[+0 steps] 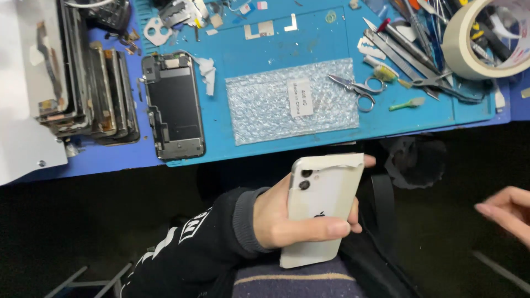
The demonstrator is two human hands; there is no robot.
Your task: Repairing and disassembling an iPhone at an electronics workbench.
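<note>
Below the blue mat (309,138), over the lap: white phone (323,207), back side up, twin camera lenses toward the upper left, clasped in left hand (287,221). Thumb laid across lower back of the case, fingertips (369,160) peeking past the top right corner, palm along the left edge. Right hand (505,212) at the frame's right edge, fingers loosely extended, gripping nothing, well apart from the phone. On the mat: bubble-wrap pouch (287,102), dark phone frame (174,113), scissors (359,88), masking tape roll (486,38); stacked phone housings (94,88) at left
</note>
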